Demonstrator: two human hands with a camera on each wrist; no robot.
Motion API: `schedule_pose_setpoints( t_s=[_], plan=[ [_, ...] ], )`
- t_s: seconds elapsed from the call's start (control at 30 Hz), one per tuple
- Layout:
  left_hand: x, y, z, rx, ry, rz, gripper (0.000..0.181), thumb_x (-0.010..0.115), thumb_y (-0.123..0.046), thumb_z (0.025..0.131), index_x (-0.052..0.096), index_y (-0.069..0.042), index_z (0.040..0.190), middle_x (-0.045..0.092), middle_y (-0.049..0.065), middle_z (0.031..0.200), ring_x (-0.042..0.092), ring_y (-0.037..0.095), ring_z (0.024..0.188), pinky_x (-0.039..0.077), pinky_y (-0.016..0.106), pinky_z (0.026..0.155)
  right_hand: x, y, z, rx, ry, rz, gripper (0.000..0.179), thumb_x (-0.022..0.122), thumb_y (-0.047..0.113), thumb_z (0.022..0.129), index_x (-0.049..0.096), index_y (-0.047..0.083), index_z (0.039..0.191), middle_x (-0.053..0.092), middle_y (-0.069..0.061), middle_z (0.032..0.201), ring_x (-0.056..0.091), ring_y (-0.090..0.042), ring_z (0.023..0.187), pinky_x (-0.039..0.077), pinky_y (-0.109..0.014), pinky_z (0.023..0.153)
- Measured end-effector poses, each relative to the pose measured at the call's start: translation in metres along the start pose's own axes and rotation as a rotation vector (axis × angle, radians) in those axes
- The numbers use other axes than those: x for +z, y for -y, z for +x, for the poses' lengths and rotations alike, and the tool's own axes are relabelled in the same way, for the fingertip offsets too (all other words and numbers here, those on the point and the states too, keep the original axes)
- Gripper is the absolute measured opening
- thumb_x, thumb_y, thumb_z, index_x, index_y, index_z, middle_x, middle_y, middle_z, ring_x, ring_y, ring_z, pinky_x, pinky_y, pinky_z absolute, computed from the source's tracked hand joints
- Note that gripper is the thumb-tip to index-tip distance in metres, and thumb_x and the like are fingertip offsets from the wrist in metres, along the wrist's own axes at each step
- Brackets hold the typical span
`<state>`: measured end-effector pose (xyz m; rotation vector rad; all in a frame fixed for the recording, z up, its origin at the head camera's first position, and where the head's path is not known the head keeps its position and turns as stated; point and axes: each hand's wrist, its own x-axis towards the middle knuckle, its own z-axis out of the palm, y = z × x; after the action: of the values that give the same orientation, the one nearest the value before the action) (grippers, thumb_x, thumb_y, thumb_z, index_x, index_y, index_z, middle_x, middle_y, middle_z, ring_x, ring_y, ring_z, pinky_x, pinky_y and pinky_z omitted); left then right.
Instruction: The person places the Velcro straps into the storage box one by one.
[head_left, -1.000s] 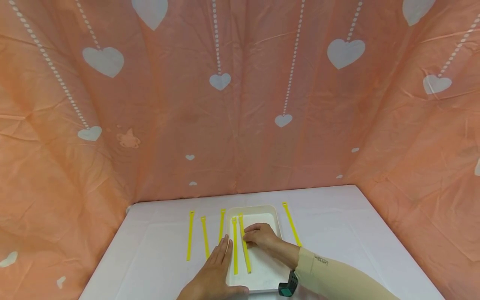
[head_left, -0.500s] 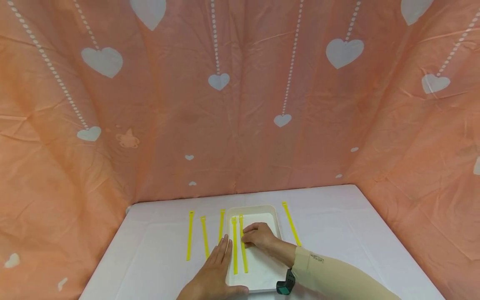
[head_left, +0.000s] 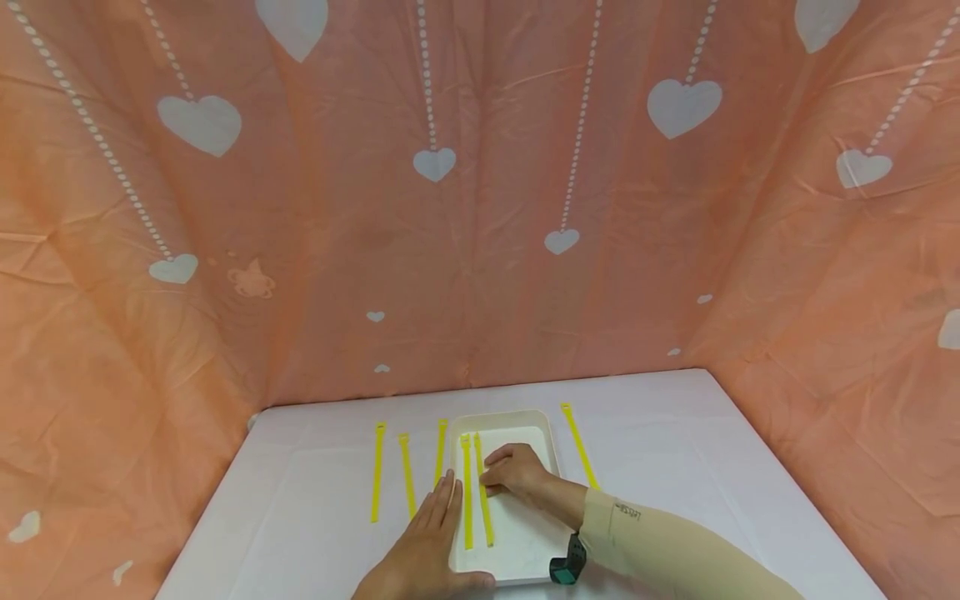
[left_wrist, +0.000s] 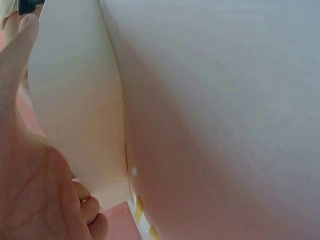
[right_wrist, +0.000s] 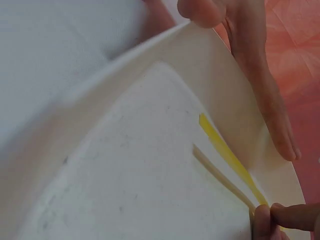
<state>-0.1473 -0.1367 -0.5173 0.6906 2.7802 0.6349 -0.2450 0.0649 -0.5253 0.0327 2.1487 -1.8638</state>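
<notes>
A shallow white tray stands in front of me with two yellow slotted-head cable straps in it. One strap lies along the tray's left side. Just right of it, my right hand pinches the other strap between thumb and fingers; in the right wrist view this strap looks brownish, its edge raised. My left hand rests along the tray's outer left wall, fingers straight, thumb at the near corner. The left wrist view shows its palm beside the tray wall.
Left of the tray lie three more yellow straps, the outer strap, the middle strap and the inner strap. Another strap lies to the right. A white-covered table bears everything; an orange heart-print cloth hangs behind.
My right hand has shifted the pinched strap slightly left, its near end swinging closer to the other strap in the tray. The left hand stays put. The head view has turned slightly right.
</notes>
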Motion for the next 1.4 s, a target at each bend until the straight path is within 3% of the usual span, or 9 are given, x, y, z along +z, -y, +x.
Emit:
schedule_pose_setpoints(
  t_s=[0.3, 0.57, 1.03, 1.4],
  plan=[
    [0.0, 0.0, -0.001, 0.018, -0.022, -0.005, 0.137, 0.074, -0.082, 0.082, 0.013, 0.003, 0.17, 0.004, 0.022, 0.179, 0.015, 0.042, 0.164, 0.024, 0.064, 0.128, 0.0, 0.003, -0.004, -0.007, -0.001, -0.076, 0.022, 0.084, -0.007, 0.086, 0.066, -0.005, 0.098, 0.072, -0.01, 0.077, 0.071, -0.013, 0.06, 0.064, -0.029, 0.063],
    [-0.001, 0.0, -0.001, 0.025, -0.025, 0.009, 0.137, 0.073, -0.083, 0.082, 0.013, 0.003, 0.17, 0.004, 0.022, 0.179, 0.015, 0.041, 0.164, 0.023, 0.062, 0.129, -0.003, 0.002, -0.004, -0.037, 0.027, -0.076, 0.021, 0.083, -0.008, 0.086, 0.065, -0.004, 0.094, 0.072, -0.011, 0.075, 0.071, -0.014, 0.057, 0.064, -0.03, 0.062],
    [0.0, 0.0, 0.001, -0.011, 0.001, 0.002, 0.137, 0.075, -0.081, 0.081, 0.013, 0.002, 0.17, 0.003, 0.02, 0.18, 0.015, 0.042, 0.164, 0.023, 0.063, 0.129, -0.004, 0.005, -0.004, -0.026, 0.043, -0.099, 0.02, 0.083, -0.007, 0.087, 0.064, -0.004, 0.094, 0.069, -0.011, 0.076, 0.073, -0.015, 0.061, 0.065, -0.031, 0.064],
    [0.001, 0.0, 0.0, 0.001, -0.014, -0.001, 0.137, 0.075, -0.08, 0.082, 0.012, 0.003, 0.17, 0.003, 0.022, 0.179, 0.015, 0.042, 0.164, 0.023, 0.063, 0.128, -0.014, 0.007, -0.008, -0.042, 0.1, -0.163, 0.013, 0.08, -0.001, 0.091, 0.069, -0.002, 0.098, 0.073, -0.008, 0.078, 0.074, -0.017, 0.067, 0.064, -0.031, 0.068]
  ],
)
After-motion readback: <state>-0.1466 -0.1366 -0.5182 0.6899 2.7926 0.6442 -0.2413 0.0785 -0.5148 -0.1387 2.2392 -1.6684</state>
